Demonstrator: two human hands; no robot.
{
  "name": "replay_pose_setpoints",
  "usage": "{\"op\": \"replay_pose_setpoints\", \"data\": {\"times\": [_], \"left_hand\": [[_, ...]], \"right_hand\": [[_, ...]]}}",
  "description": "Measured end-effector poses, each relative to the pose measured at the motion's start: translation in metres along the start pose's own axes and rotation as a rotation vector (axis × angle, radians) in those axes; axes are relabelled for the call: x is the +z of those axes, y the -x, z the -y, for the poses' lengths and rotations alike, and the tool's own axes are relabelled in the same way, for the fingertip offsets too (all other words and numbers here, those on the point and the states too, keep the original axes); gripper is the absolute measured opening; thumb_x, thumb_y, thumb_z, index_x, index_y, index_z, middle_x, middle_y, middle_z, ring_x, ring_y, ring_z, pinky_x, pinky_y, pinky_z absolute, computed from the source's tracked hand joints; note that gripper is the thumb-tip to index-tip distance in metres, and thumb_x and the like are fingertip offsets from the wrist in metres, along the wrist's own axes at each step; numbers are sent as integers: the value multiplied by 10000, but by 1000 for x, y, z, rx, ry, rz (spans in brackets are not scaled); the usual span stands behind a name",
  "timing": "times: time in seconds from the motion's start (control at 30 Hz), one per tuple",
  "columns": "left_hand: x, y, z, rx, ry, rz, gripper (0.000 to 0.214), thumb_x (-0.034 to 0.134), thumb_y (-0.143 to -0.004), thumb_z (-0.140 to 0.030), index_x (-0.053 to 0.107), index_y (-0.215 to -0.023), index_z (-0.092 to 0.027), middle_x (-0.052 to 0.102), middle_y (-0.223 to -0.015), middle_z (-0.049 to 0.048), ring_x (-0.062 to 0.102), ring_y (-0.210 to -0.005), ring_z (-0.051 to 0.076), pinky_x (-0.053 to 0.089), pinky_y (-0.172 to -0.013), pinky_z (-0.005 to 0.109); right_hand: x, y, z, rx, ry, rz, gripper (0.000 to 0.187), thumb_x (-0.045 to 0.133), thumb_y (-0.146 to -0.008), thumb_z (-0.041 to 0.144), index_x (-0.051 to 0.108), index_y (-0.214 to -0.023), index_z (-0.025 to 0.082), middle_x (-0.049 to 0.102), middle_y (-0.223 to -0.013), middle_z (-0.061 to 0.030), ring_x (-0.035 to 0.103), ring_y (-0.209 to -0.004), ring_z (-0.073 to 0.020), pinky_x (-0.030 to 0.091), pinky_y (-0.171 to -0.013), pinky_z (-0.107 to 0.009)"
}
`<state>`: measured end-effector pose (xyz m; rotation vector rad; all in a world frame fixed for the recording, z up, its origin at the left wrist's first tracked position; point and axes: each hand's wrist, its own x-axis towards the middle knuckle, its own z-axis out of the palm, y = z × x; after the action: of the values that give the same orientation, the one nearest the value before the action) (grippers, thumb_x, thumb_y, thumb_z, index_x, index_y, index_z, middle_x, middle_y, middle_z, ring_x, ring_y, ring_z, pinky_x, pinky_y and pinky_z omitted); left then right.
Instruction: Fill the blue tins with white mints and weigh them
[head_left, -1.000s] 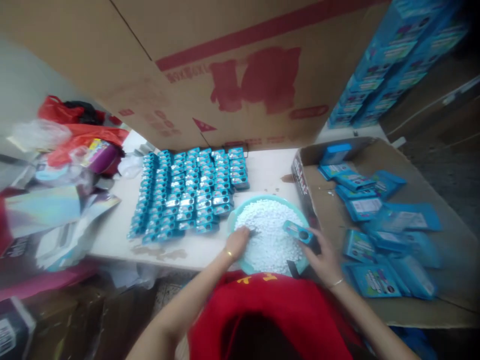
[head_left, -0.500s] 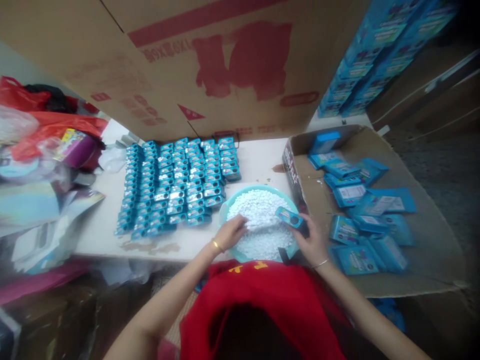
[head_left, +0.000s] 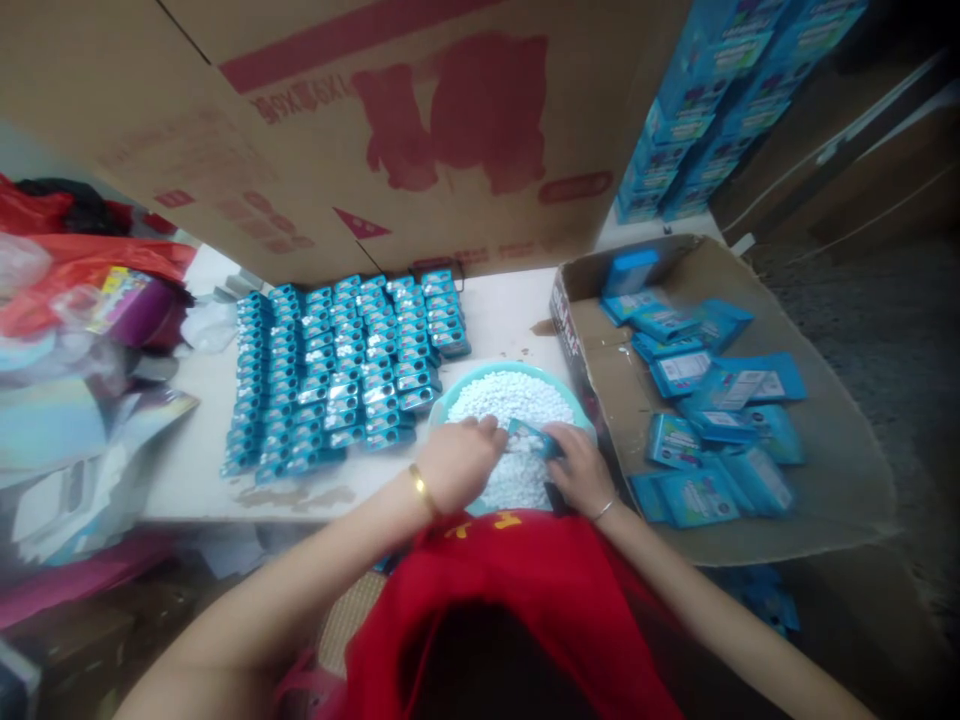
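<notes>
Small blue oblong box (head_left: 529, 435) is showing between the person's two hands, over a round pale-turquoise bowl (head_left: 574, 395) of white pellets (head_left: 506, 395). The left hand (head_left: 465, 460), wearing a gold bangle (head_left: 420, 490), is reaching in with its back up and fingers curling down; whether it is touching the box, one cannot tell. The right hand (head_left: 581, 465) is gripping the box's right end with bent fingers.

Left to right, rows of similar blue boxes (head_left: 345, 370) are bearing labels too small to read; a large brown carton (head_left: 300, 150) behind them is carrying red print, an X showing among blurred characters; an open brown cardboard box (head_left: 847, 480) is displaying illegible white lettering on its dark side, and flat blue packets (head_left: 701, 495) are lying inside it.

The left hand is covering part of the bowl, a red garment (head_left: 517, 580) is hiding its near edge, and stacked blue boxes (head_left: 697, 130) are running out of view at the top.
</notes>
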<state>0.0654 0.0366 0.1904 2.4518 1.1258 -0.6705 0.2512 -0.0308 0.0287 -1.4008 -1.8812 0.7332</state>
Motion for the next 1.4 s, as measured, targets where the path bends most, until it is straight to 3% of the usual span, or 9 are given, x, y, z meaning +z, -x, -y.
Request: {"op": "replay_pose_setpoints", "data": {"times": [0.13, 0.23, 0.33, 0.47, 0.57, 0.7, 0.83, 1.03, 1.4], "left_hand": [[-16, 1, -16, 7, -43, 13, 223, 358, -915, -118, 578, -954, -121, 568, -911, 112, 564, -835, 225, 476, -650, 321], [-7, 8, 0, -32, -9, -65, 200, 373, -927, -160, 568, -970, -146, 569, -918, 88, 553, -855, 204, 471, -697, 303], [32, 14, 35, -161, 76, -80, 162, 413, -925, -209, 548, -1005, -166, 573, -978, 77, 553, -909, 197, 468, -740, 289], [117, -1, 64, -269, 179, 63, 154, 425, -904, -156, 549, -995, -153, 581, -1019, 102, 559, -972, 211, 467, -809, 320], [166, -31, 52, -232, 327, 34, 190, 407, -918, -182, 533, -1056, -154, 578, -1064, 98, 552, -1003, 209, 467, -858, 340], [189, -68, 24, -180, 451, -83, 228, 391, -916, -166, 514, -1105, -137, 567, -1121, 115, 543, -1019, 204, 463, -900, 337], [191, -71, 20, -152, 554, -178, 234, 396, -912, -159, 493, -1123, -135, 569, -1124, 95, 549, -1012, 184, 453, -922, 317], [177, -42, 41, -93, 664, -193, 230, 466, -895, -230, 484, -1112, -158, 590, -1068, 80, 573, -966, 176, 468, -898, 317], [67, 6, 46, 74, 503, -227, 215, 413, -912, -226, 510, -1094, -162, 592, -1037, 98, 567, -959, 183, 463, -856, 319]], "right_hand": [[0, 0, -1, -5, -40, -6, 432, 466, -796, 134, 513, -1218, 216, 598, -1144, -105, 551, -1101, -272, 450, -955, -492], [-3, 1, -5, 21, -70, -25, 416, 471, -801, 140, 510, -1210, 206, 595, -1141, -111, 538, -1119, -271, 442, -969, -485], [-8, 4, -10, 102, -123, -73, 386, 498, -812, 173, 512, -1197, 202, 583, -1150, -114, 537, -1120, -267, 437, -975, -469], [-15, 5, -16, 217, -177, -165, 362, 578, -822, 271, 517, -1172, 204, 592, -1126, -106, 568, -1060, -258, 455, -944, -440], [-17, 3, -16, 280, -185, -174, 376, 606, -818, 327, 521, -1165, 210, 605, -1107, -96, 582, -1025, -254, 461, -925, -428], [-15, 2, -17, 340, -205, -193, 395, 634, -802, 365, 527, -1145, 202, 612, -1093, -92, 587, -1006, -248, 461, -914, -421], [-11, 4, -19, 428, -242, -227, 442, 658, -778, 404, 527, -1145, 195, 625, -1069, -88, 596, -977, -243, 467, -890, -418], [-14, 5, -17, 430, -240, -249, 438, 660, -775, 401, 526, -1139, 197, 621, -1068, -84, 593, -977, -241, 462, -892, -412], [-9, -1, -15, 80, -20, -70, 420, 483, -773, 151, 520, -1186, 217, 592, -1140, -100, 536, -1105, -275, 435, -969, -480]]}}
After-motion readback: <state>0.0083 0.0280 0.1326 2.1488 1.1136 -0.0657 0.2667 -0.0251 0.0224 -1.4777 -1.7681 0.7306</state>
